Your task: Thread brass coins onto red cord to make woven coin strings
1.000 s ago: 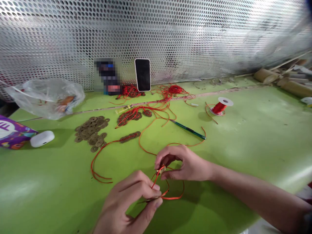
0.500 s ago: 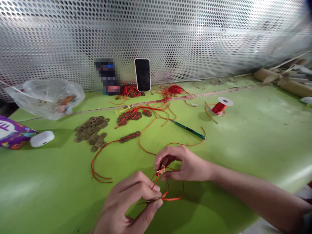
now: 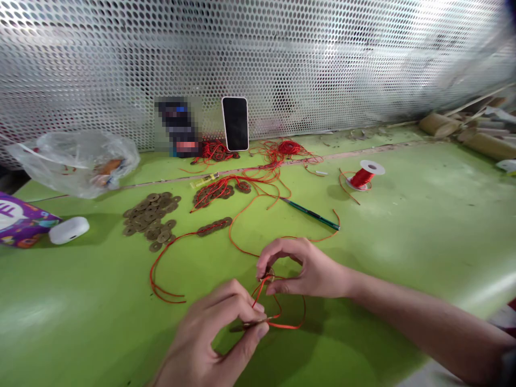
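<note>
My left hand (image 3: 213, 333), low in the view, pinches thin bronze-coloured coins (image 3: 237, 327) edge-on between thumb and fingers. Red cord (image 3: 292, 326) loops out of that pinch to the right and up to my right hand (image 3: 310, 269). Between its curved fingers and thumb, the right hand holds another holed coin (image 3: 271, 275), with the cord running at it. The fingers partly hide both grips, so how the cord threads through cannot be made out. Farther left, a finished-looking row of overlapping coins (image 3: 215, 226) lies with a long red cord tail.
Loose holed coins (image 3: 151, 215) lie heaped at left. Behind are corded coin bundles (image 3: 213, 194), a green pen (image 3: 312, 214), a red cord spool (image 3: 363, 176) and a propped phone (image 3: 236, 123). A plastic bag (image 3: 80, 161) and white case (image 3: 69, 230) sit left.
The coin in my right hand has turned and shows a rounder face. The coins in my left hand show more between the fingers, and the hand has shifted slightly.
</note>
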{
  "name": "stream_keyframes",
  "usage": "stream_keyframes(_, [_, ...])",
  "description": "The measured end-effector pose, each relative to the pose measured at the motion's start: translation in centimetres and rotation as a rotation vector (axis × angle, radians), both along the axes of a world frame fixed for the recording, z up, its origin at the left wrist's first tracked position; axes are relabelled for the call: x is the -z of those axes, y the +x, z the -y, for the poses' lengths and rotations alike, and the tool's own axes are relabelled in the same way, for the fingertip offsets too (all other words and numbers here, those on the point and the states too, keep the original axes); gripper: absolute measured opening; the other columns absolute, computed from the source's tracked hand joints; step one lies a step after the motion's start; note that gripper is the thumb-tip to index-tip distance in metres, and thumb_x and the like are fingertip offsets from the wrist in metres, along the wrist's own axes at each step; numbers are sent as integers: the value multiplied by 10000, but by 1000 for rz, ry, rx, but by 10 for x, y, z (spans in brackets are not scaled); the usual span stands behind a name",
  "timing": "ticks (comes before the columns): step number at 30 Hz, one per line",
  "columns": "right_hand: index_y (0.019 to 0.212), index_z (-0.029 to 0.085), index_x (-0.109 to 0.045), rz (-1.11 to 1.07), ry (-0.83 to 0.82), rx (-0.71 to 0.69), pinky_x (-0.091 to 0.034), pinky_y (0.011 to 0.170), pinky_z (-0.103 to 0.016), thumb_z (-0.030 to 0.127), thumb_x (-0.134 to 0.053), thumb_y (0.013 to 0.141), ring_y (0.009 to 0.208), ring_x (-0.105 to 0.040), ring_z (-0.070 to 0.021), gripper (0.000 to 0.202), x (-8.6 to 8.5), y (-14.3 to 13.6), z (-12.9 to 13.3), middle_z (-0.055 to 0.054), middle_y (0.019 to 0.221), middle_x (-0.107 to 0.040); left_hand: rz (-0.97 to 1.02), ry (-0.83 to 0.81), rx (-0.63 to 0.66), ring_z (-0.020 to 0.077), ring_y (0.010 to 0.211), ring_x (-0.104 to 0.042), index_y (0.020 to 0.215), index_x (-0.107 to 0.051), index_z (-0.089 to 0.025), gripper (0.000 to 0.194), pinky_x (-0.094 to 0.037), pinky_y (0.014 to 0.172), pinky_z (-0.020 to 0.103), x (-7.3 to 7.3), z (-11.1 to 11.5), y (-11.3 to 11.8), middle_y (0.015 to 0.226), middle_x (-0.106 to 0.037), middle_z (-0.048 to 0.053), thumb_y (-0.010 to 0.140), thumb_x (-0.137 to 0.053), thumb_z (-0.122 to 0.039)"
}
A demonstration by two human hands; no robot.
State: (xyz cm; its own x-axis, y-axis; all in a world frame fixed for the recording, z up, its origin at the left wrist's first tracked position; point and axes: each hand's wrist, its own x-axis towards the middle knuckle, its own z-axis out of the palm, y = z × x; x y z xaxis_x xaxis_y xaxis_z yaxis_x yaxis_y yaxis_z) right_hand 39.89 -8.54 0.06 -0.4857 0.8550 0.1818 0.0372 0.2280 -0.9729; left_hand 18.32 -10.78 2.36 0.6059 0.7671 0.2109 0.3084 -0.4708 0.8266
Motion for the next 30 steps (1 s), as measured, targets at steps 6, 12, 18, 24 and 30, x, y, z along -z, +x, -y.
stream_keyframes(6, [1082, 143, -567, -35, -76, -49, -548, 795, -279, 148, -730, 735, 847, -656, -133, 383, 4, 1, 0, -70, 951, -674, -63, -125, -21, 111, 629, -543, 685, -505, -204, 196, -417, 578, 208, 8, -8, 3, 695, -556, -34, 881, -519, -215])
stream_keyframes(12, [1045, 136, -611, 76, -3, 22, -575, 747, -244, 29, -589, 781, 789, -688, -125, 286, 1, 5, -2, -56, 889, -701, -28, -299, -128, 158, 856, -611, 697, -539, -207, 194, -469, 737, 238, 15, -18, -1, 871, -629, 8, 870, -552, -294])
stream_keyframes(18, [1110, 224, -647, 455, 538, 177, -548, 895, -279, 66, -539, 876, 1035, -641, -163, 302, -38, 32, 0, -56, 1208, -630, -43, -307, -249, 222, 1064, -586, 724, -578, -210, 196, -446, 917, 344, 18, -32, -11, 1101, -629, 45, 833, -612, -370])
stream_keyframes(24, [1087, 294, -655, 454, 798, 512, -603, 813, -287, 57, -637, 801, 946, -671, -164, 372, -88, 58, 12, 10, 1081, -671, -44, -339, -288, 241, 1022, -604, 714, -628, -203, 230, -476, 878, 352, 13, -42, -13, 1045, -651, 60, 806, -627, -413])
stream_keyframes(30, [1031, 256, -672, 465, 833, 599, -607, 767, -218, 15, -649, 763, 803, -673, -101, 362, -111, 64, 15, 34, 992, -682, -20, -384, -277, 238, 947, -603, 701, -632, -190, 261, -475, 828, 337, 14, -48, -14, 996, -652, 65, 783, -650, -437])
